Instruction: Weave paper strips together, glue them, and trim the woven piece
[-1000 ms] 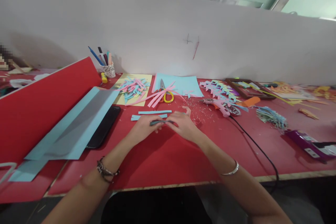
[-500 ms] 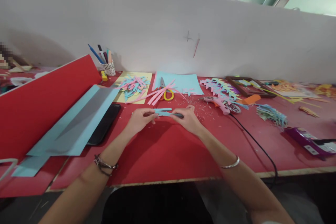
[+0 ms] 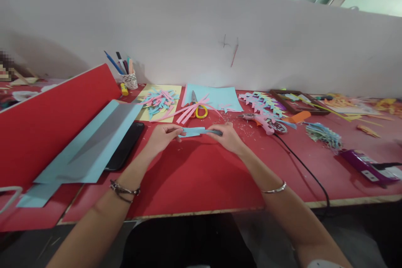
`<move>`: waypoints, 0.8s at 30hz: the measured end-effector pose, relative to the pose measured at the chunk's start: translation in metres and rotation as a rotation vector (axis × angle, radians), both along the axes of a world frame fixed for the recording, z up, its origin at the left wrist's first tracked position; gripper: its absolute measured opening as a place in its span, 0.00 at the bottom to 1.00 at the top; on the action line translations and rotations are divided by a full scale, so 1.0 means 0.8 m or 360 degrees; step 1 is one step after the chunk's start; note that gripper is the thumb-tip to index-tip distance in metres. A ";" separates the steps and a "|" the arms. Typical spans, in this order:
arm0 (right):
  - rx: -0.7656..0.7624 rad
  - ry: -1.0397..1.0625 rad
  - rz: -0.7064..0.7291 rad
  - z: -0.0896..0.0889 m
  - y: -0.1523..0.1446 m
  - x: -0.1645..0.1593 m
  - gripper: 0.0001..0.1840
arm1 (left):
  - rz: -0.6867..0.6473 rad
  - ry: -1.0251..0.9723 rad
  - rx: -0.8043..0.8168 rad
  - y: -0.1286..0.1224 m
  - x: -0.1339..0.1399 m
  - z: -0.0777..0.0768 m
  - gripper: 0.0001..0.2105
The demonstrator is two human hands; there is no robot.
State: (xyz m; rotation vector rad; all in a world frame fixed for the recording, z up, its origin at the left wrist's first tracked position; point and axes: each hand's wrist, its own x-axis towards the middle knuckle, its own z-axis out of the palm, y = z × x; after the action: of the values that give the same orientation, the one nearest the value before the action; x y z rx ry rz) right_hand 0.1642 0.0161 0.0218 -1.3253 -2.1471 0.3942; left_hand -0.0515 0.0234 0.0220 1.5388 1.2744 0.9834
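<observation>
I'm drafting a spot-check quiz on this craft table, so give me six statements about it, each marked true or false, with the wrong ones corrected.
1. The right hand holds a blue paper strip. True.
2. The scissors point their blades toward the person. False: the blades point away, toward the wall.
3. Pens stand in a patterned cup. True.
4. The pink glue gun lies left of the scissors in the picture. False: it lies to their right.
5. A large blue sheet partly hides the black phone. True.
6. The pile of pink and blue snippets rests on purple paper. False: it rests on pale yellow paper.
</observation>
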 end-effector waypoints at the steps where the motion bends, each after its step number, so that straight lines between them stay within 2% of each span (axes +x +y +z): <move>1: 0.0004 0.0031 0.0024 -0.001 0.002 0.003 0.09 | 0.0005 -0.0012 0.0013 0.002 -0.001 -0.002 0.08; 5: -0.0032 0.0170 0.0072 -0.002 0.007 0.011 0.11 | 0.0027 -0.0086 0.0044 0.010 -0.007 -0.012 0.09; 10: -0.0110 0.0421 -0.0096 0.001 0.011 0.018 0.12 | 0.0123 -0.0161 0.0052 0.014 -0.012 -0.011 0.10; 16: -0.0384 0.0702 -0.0177 0.005 0.013 0.022 0.14 | 0.0195 -0.0179 0.0068 0.016 -0.014 -0.011 0.12; 24: -0.0385 0.0734 -0.0144 0.002 0.015 0.019 0.17 | 0.0214 -0.0152 0.0080 0.015 -0.013 -0.010 0.09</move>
State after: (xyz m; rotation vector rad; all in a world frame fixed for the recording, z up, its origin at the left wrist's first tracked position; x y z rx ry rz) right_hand 0.1795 0.0285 0.0232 -1.3001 -1.6889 0.8535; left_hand -0.0619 0.0350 0.0144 1.4406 1.3075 1.1695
